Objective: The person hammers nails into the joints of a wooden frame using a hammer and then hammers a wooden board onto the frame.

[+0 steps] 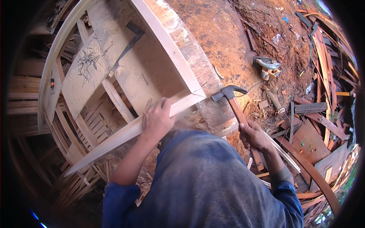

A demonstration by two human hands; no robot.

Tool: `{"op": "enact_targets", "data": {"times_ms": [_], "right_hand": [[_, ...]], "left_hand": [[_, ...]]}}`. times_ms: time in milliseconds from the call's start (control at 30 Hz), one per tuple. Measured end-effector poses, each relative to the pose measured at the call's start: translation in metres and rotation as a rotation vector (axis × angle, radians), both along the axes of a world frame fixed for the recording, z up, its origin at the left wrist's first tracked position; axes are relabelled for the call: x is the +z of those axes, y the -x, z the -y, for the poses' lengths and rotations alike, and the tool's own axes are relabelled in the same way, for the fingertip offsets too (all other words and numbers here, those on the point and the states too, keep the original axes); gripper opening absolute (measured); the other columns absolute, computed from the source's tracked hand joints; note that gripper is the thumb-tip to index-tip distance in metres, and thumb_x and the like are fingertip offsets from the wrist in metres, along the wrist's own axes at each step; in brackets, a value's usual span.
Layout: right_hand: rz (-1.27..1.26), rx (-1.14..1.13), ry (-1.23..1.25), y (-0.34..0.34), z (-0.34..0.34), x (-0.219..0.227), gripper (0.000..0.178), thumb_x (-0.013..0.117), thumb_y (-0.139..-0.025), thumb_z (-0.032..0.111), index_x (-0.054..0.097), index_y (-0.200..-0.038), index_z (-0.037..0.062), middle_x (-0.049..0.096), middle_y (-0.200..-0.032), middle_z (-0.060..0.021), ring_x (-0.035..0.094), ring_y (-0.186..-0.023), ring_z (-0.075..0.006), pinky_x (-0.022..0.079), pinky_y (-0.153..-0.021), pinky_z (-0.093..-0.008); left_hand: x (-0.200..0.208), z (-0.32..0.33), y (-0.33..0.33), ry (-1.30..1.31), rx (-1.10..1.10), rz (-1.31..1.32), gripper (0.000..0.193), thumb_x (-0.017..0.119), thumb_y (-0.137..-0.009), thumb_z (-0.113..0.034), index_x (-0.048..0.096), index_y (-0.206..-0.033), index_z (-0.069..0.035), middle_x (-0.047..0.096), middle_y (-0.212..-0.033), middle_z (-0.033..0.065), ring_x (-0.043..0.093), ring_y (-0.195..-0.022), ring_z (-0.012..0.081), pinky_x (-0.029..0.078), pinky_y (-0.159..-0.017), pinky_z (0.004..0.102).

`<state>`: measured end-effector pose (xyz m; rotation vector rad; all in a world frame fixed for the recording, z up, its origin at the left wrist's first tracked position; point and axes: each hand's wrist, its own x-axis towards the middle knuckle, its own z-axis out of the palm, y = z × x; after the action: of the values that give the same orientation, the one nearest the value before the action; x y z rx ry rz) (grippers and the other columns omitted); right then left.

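Note:
A large pale wooden frame (180, 64) stands on my left, its near corner in front of me. My left hand (156, 118) is closed over the near rail (186, 102), fingers on the top edge and the thumb out of sight. In my right hand (254, 135) is a claw hammer (229, 92), gripped partway along its wooden handle. The hammer's head is just right of the frame's corner joint, apart from it, with the claw pointing right. A dark metal square (129, 47) and a pile of loose nails (89, 62) lie on panels inside the frame.
Reddish dirt ground (216, 26) stretches beyond the frame. A grey and tan tool (267, 66) with a cord lies there. Scrap boards (310, 142) and wood strips heap up on the right. Slatted wooden pieces (87, 131) sit below the frame's left part.

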<state>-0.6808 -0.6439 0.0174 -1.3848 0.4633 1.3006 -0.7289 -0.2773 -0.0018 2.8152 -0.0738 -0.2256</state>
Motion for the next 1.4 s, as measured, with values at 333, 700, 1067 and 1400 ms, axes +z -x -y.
{"op": "enact_targets", "data": {"times_ms": [333,700,1067,1400], "right_hand": [[-0.12,-0.197,-0.249,0.019,-0.001,-0.021,0.027,0.054,-0.106,0.034,0.048,-0.101,0.0083,0.054,-0.07,-0.0047,0.053,-0.051,-0.0142,0.048,-0.047,-0.0281],[0.001,-0.799,-0.129,0.109,-0.106,0.001,0.027,0.047,-0.108,0.034,0.052,-0.105,0.0081,0.049,-0.067,0.0004,0.044,-0.047,-0.0081,0.038,-0.041,-0.024],[0.335,-1.63,-0.061,0.164,-0.294,0.036,0.03,0.046,-0.108,0.041,0.045,-0.104,0.0113,0.047,-0.073,0.0001,0.046,-0.053,-0.0104,0.044,-0.046,-0.0287],[0.353,-1.739,-0.01,0.194,-0.32,0.027,0.035,0.047,-0.108,0.043,0.045,-0.101,0.0089,0.046,-0.069,0.0016,0.044,-0.049,-0.0065,0.043,-0.043,-0.025]], "left_hand": [[0.0,-0.004,0.003,-0.02,0.015,-0.092,0.037,0.075,-0.08,-0.021,0.056,-0.106,-0.003,0.066,-0.098,0.0177,0.068,-0.092,0.0402,0.049,-0.102,0.0569],[0.026,-0.087,-0.103,0.239,-0.67,0.214,0.047,0.074,-0.088,-0.034,0.058,-0.122,-0.005,0.061,-0.118,0.0186,0.056,-0.119,0.0382,0.037,-0.112,0.0546],[-0.003,-0.068,-0.253,-0.158,-1.278,0.419,0.066,0.065,-0.086,-0.066,0.059,-0.113,-0.006,0.066,-0.101,0.0171,0.061,-0.106,0.0344,0.044,-0.098,0.0478],[-0.008,-0.068,-0.247,-0.257,-1.201,0.253,0.069,0.061,-0.086,-0.071,0.06,-0.102,-0.004,0.071,-0.082,0.0196,0.07,-0.087,0.037,0.052,-0.08,0.047]]}}
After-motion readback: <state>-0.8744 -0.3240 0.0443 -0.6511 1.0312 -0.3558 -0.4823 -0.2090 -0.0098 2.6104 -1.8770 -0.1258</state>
